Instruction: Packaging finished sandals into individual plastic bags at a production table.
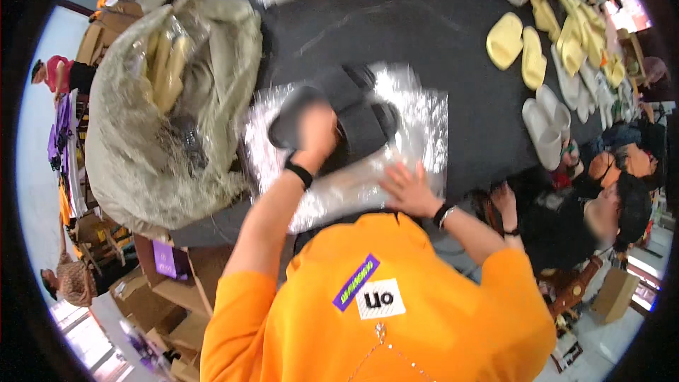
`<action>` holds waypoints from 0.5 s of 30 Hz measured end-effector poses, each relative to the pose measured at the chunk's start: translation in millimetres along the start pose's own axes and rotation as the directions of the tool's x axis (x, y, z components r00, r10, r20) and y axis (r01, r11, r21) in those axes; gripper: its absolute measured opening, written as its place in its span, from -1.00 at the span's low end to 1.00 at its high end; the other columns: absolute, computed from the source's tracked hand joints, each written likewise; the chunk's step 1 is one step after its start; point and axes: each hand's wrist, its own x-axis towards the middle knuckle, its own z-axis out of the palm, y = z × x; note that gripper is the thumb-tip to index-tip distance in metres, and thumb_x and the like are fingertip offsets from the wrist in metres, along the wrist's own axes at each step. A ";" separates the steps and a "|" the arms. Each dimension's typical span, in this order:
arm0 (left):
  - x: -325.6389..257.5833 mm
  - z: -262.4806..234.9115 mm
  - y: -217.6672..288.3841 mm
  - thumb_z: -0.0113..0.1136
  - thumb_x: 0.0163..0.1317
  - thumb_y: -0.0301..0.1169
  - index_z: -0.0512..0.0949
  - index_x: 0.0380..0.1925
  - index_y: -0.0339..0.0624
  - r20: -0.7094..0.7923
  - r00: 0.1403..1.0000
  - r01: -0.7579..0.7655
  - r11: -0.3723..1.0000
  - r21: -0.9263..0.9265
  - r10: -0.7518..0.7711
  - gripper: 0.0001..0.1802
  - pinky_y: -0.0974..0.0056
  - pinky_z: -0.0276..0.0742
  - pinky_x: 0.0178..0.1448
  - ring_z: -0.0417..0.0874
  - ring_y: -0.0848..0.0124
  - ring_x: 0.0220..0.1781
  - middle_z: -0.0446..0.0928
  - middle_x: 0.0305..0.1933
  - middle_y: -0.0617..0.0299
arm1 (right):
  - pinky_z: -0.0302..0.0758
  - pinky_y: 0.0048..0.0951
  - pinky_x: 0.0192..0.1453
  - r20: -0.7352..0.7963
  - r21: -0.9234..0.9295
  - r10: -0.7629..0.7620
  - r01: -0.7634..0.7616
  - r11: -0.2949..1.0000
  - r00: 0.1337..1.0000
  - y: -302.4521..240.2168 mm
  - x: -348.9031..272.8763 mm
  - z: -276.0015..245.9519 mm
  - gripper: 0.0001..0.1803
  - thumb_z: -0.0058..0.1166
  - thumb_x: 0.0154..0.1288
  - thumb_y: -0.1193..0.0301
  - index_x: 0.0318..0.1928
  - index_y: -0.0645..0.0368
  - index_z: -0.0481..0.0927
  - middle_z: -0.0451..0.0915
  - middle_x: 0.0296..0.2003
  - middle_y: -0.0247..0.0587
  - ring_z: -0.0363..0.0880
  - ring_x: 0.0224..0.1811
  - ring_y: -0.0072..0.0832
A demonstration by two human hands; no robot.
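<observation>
Slippers (366, 129), dark pair on clear plastic (433, 117) on the counter (470, 92): my left fingers (312, 119) on them, blurred, can't tell if gripping; right fingers (399, 176) spread, probably steadying the plastic.

A head-worn fisheye looks down from close above the left hand (318, 131), right hand (412, 191) and table (470, 49)

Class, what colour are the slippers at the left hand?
The slippers are black, seen best in the head view.
</observation>
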 end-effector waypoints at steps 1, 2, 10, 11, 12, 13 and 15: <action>-3.2 4.7 -26.7 0.12 -0.20 -0.51 0.47 -0.53 -0.20 -0.024 0.997 0.071 0.995 -0.075 -0.073 -0.87 0.04 0.36 -0.24 0.44 0.08 -0.24 0.42 -0.31 0.07 | -0.48 0.33 0.27 -0.026 -0.010 -0.019 0.019 1.000 0.999 3.5 1.1 6.9 -0.36 -0.17 0.22 -0.08 0.29 -0.21 0.18 -0.02 0.35 -0.29 -0.23 0.42 -0.21; -7.0 4.1 -45.5 0.11 -0.18 -0.51 0.47 -0.50 -0.21 -0.029 0.986 0.162 0.986 -0.029 -0.163 -0.86 0.02 0.37 -0.22 0.44 0.06 -0.20 0.43 -0.29 0.06 | -0.48 0.33 0.27 -0.040 -0.006 -0.036 0.035 0.999 0.999 4.3 -0.2 12.1 -0.36 -0.18 0.23 -0.08 0.30 -0.22 0.16 -0.04 0.36 -0.29 -0.27 0.43 -0.22; -1.2 -64.3 -105.4 -0.06 -0.19 -0.58 0.40 -0.51 -0.36 -0.211 0.887 0.395 0.912 -0.113 -0.410 -0.85 -0.02 0.39 -0.09 0.39 -0.09 -0.16 0.41 -0.21 -0.10 | -0.45 0.32 0.26 -0.083 -0.016 -0.067 0.066 0.998 0.994 5.4 7.8 5.6 -0.30 -0.05 0.17 -0.06 0.30 -0.25 0.13 -0.11 0.38 -0.32 -0.35 0.44 -0.28; -3.3 -72.4 -88.8 -0.07 -0.21 -0.60 0.39 -0.54 -0.36 -0.285 0.901 0.294 0.943 -0.154 -0.327 -0.86 -0.01 0.38 -0.12 0.39 -0.09 -0.18 0.42 -0.24 -0.11 | -0.43 0.32 0.26 -0.092 -0.012 -0.064 0.063 0.998 0.994 5.6 7.6 4.5 -0.29 -0.02 0.14 -0.05 0.29 -0.26 0.14 -0.10 0.38 -0.32 -0.34 0.44 -0.28; -7.9 -84.1 -59.6 -0.07 -0.24 -0.63 0.39 -0.58 -0.34 -0.198 0.918 0.302 0.928 -0.217 -0.345 -0.88 -0.02 0.37 -0.17 0.38 -0.09 -0.22 0.41 -0.32 -0.12 | -0.41 0.32 0.26 -0.101 -0.011 -0.061 0.060 0.998 0.993 8.9 8.9 3.4 -0.29 0.01 0.12 -0.05 0.29 -0.26 0.16 -0.09 0.37 -0.32 -0.32 0.43 -0.28; -21.5 -83.6 -37.2 -0.02 -0.29 -0.63 0.40 -0.62 -0.32 -0.156 0.951 0.234 0.952 -0.195 -0.266 -0.88 -0.01 0.36 -0.20 0.38 -0.06 -0.26 0.40 -0.37 -0.09 | -0.39 0.32 0.25 -0.100 -0.007 -0.068 0.068 0.998 0.993 8.8 7.4 2.3 -0.28 0.05 0.10 -0.04 0.28 -0.26 0.17 -0.07 0.37 -0.32 -0.31 0.43 -0.28; -49.0 -91.5 18.0 0.09 -0.36 -0.59 0.44 -0.61 -0.26 0.107 0.986 0.136 0.985 -0.105 -0.124 -0.84 0.07 0.37 -0.24 0.42 0.05 -0.23 0.42 -0.35 0.01 | -0.32 0.29 0.26 -0.179 -0.017 -0.096 0.095 0.995 0.979 13.1 6.5 10.3 -0.28 0.07 0.07 -0.05 0.26 -0.23 0.21 -0.01 0.35 -0.31 -0.24 0.42 -0.27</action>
